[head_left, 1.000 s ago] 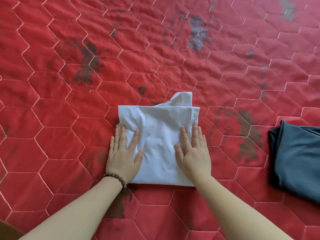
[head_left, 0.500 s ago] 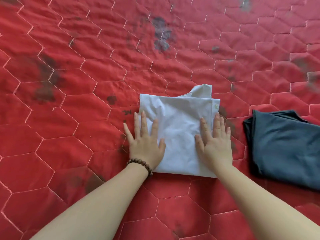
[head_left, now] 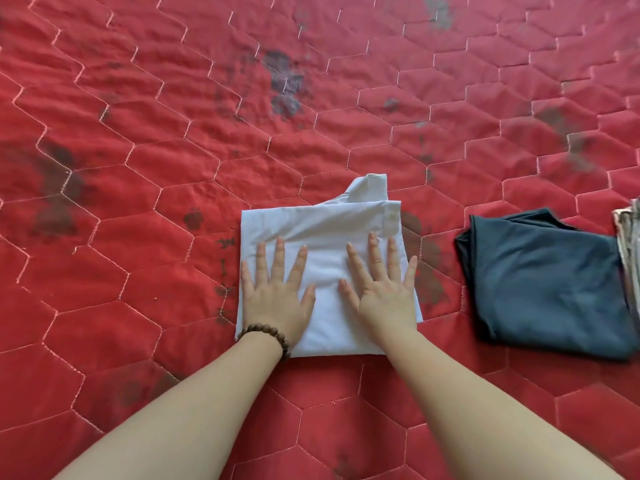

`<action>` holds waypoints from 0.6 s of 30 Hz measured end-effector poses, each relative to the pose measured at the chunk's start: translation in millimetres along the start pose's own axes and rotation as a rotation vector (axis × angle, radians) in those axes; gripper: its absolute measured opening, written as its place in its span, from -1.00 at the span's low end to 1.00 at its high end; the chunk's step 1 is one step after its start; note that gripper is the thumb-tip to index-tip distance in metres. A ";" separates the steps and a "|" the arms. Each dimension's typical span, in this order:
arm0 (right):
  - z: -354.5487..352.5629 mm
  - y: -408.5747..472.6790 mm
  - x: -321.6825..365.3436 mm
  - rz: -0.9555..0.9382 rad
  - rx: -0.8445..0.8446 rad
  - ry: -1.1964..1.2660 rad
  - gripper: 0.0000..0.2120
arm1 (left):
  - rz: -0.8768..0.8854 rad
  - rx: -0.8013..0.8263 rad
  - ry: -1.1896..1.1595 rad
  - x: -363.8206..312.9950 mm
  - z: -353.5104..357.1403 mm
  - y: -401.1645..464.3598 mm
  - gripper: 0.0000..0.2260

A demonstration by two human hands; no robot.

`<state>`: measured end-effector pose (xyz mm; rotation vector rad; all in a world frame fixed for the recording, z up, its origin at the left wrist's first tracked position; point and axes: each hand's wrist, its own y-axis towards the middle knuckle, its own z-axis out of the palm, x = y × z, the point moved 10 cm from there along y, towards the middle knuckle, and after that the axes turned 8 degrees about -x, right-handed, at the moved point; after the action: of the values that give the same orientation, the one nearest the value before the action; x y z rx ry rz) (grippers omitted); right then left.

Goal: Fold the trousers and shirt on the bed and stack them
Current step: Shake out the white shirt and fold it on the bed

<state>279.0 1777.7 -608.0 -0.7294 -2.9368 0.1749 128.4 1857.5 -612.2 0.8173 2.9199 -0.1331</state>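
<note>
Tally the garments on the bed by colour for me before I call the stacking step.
White: 1, the folded shirt, pressed flat under the left hand and right hand.
Dark blue-grey: 1, the folded trousers, lying apart to the right.
Pale cloth at the right edge: 1, too cropped to identify.
Total: 3

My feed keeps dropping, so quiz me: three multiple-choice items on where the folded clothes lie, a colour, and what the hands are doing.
1. Where do the dark trousers lie?
A. right of the white shirt, apart from it
B. on top of it
C. under it

2. What colour is the quilt?
A. blue
B. red
C. green

3. How are the hands?
A. gripping the trousers
B. lifted off the bed
C. flat on the shirt

Answers: 1 A, red quilt shows between the two garments. 2 B, red with hexagon stitching. 3 C, left hand and right hand press the shirt with fingers straight and spread.
</note>
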 end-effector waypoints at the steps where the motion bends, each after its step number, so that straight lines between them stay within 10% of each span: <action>1: -5.4 -4.5 -0.9 -0.019 0.008 0.038 -0.43 | -0.007 0.034 0.005 -4.4 0.6 -1.1 -0.42; 10: -100.5 -76.9 -141.5 0.207 -0.049 0.230 -0.40 | 0.168 0.129 -0.344 -169.9 -59.9 -31.5 -0.48; 18: -111.1 -84.1 -317.4 0.378 -0.074 0.182 -0.37 | -0.097 0.233 -0.536 -259.7 -28.1 -10.3 -0.36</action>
<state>534.2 1563.8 -511.8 -1.2369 -2.6205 0.0271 341.5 1718.9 -551.1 0.5545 2.4573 -0.6079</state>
